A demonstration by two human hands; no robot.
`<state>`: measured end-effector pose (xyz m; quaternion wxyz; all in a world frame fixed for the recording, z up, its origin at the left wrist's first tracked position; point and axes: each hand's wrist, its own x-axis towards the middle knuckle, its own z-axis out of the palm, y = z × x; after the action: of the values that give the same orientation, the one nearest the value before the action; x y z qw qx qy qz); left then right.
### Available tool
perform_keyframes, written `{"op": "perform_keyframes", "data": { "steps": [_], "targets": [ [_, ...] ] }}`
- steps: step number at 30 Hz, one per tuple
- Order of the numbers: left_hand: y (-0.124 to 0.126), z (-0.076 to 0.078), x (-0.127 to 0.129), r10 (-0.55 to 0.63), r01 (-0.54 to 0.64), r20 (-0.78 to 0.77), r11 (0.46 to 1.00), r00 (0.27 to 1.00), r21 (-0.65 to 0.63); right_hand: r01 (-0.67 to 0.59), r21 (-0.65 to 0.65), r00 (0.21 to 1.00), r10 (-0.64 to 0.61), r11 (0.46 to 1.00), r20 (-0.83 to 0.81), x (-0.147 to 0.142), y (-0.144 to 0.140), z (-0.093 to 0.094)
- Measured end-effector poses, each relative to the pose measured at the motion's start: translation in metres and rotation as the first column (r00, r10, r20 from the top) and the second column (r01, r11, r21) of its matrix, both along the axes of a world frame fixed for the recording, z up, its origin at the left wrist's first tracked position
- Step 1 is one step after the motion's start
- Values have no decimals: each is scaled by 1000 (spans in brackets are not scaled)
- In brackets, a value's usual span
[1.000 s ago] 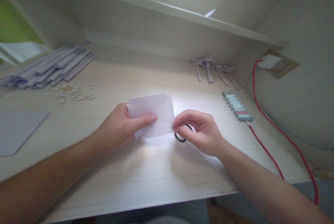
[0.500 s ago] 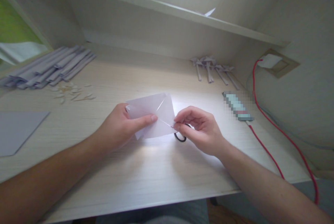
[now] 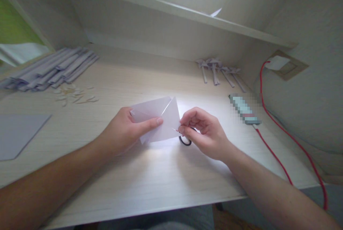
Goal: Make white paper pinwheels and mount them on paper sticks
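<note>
A square sheet of white paper (image 3: 168, 130) is held above the desk. A cut slants down from its top corner. My left hand (image 3: 128, 126) grips the sheet's left side, thumb flat on top and the other fingers hidden beneath. My right hand (image 3: 205, 130) is closed at the sheet's right corner, thumb and forefinger together around scissors. Below the thumb shows a black handle loop of the scissors (image 3: 185, 144), and a short bright sliver with a reddish spot pokes out at the fingertips. The hand hides most of the scissors.
Rolled paper tubes (image 3: 57, 67) are piled at the far left, with scattered cotton swabs (image 3: 72, 94) in front. More white paper (image 3: 21, 133) lies at the left. Several paper pinwheels (image 3: 214, 69) stand back right. A phone (image 3: 245, 110) trails a red cable (image 3: 273, 162). A shelf (image 3: 160, 3) overhangs the desk.
The bright line across the paper from my right fingertips has shortened to a small sliver. The paper and my left thumb have shifted very slightly right.
</note>
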<state>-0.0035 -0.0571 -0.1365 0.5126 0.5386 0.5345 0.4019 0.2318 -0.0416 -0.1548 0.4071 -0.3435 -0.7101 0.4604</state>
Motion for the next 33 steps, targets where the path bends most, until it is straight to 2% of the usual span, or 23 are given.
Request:
{"op": "perform_keyframes", "data": {
  "steps": [5,8,10,12,14,17,22,25,30,33],
  "targets": [
    [1,-1,-1,75,-75,-5,997,997,18,20,-7,997,-19,1000,73,1,0,3],
    [3,-3,-3,101,-102,80,995,992,10,72,24,950,-76,997,302,6,5,9],
    [5,-5,-5,108,-108,159,994,981,-8,99,43,851,-107,994,513,12,11,14],
    [6,-7,-6,114,-113,210,993,971,-20,122,37,703,-113,992,702,18,16,18],
    [7,-9,-7,116,-116,235,993,965,-13,135,-6,575,-74,991,815,22,20,21],
    [8,-9,-7,109,-112,243,994,964,-2,128,-48,514,-25,991,857,23,20,24],
    [9,-6,-7,128,-126,263,992,956,-25,160,22,419,-88,987,903,18,15,29],
    [10,-4,-6,132,-126,290,991,948,-38,165,43,407,-107,985,907,19,14,32],
    [11,-1,-6,120,-107,368,993,922,-56,153,-70,525,-21,986,851,26,19,29],
    [12,-2,-7,112,-93,432,994,895,-64,176,-115,535,3,978,845,29,23,26]
  ]
}}
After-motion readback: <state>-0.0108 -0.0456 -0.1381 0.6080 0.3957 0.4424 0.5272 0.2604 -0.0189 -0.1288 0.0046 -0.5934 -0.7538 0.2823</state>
